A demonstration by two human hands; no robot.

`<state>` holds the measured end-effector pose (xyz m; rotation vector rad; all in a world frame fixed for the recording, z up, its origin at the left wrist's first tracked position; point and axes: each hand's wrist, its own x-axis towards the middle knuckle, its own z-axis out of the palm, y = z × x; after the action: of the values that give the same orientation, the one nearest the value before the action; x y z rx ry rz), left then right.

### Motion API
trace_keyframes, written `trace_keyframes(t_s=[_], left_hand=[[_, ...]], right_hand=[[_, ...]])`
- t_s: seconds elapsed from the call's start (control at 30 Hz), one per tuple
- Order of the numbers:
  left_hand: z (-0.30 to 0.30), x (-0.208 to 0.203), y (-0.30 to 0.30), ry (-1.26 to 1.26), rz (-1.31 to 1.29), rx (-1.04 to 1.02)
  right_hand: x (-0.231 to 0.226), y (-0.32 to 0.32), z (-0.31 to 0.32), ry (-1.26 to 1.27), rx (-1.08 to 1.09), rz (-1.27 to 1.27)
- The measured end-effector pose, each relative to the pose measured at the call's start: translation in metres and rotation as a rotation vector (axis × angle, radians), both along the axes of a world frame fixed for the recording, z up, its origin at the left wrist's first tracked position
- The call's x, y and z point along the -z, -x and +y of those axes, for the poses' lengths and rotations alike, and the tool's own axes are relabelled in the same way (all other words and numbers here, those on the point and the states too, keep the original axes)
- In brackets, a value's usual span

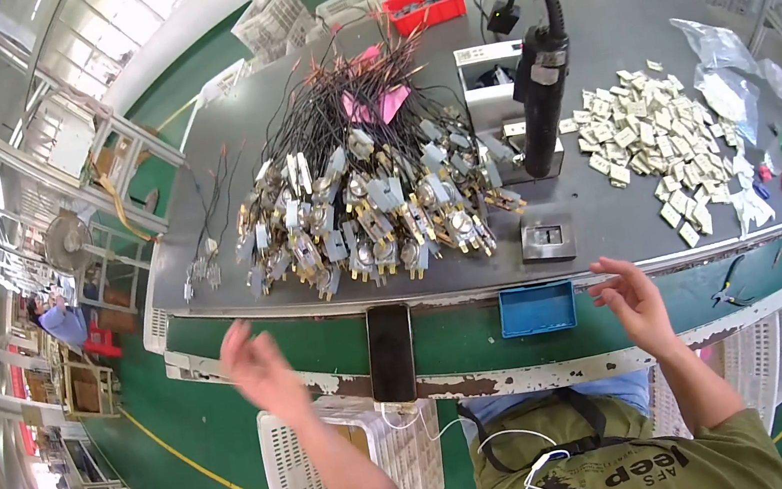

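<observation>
My left hand (265, 370), slightly blurred, is raised at the bench's front edge left of the phone, fingers apart, holding nothing. Just right of a small blue tray (537, 311), my right hand (634, 301) hovers with its fingers loosely bent and apart, nothing visible in it. A dark phone (391, 354) lies on the green front ledge between the hands. Beyond them is a heap of metal-and-grey electrical parts with black wires (371, 212). A metal block fixture (547, 235) sits to its right, and a black cylindrical power tool (543, 100) hangs upright above the metal stand behind it.
Many small cream-coloured blocks (643, 134) are piled on the right, with clear plastic bags (728, 78) beyond. Pliers (729, 285) rest on the ledge. A red bin (424, 7) stands at the back, and a white crate (364, 466) is below the bench.
</observation>
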<state>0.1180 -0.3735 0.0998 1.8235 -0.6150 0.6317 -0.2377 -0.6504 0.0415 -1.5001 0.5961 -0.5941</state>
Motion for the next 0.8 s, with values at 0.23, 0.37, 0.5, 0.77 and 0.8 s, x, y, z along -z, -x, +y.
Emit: trace_keyframes(t_s=[0.23,0.37,0.5,0.77,0.8], left_hand=[[-0.160,-0.040,0.013,-0.794,-0.236,0.116],[-0.174,-0.052,0.002,-0.954,-0.059,0.061],[-0.155,-0.050,0.000,-0.135,0.667,0.587],[-0.157,-0.052,-0.010,0.117,0.971,0.721],[-0.158,-0.056,-0.011,0.121,0.967,0.716]], right_hand=[[-0.019,-0.013,0.012,0.081,-0.124,-0.024],[-0.009,-0.002,0.014,0.042,-0.101,-0.040],[-0.006,0.003,0.010,-0.028,-0.076,-0.026],[-0.005,-0.004,0.015,-0.085,-0.140,-0.039],[-0.007,-0.003,0.016,-0.073,-0.145,-0.051]])
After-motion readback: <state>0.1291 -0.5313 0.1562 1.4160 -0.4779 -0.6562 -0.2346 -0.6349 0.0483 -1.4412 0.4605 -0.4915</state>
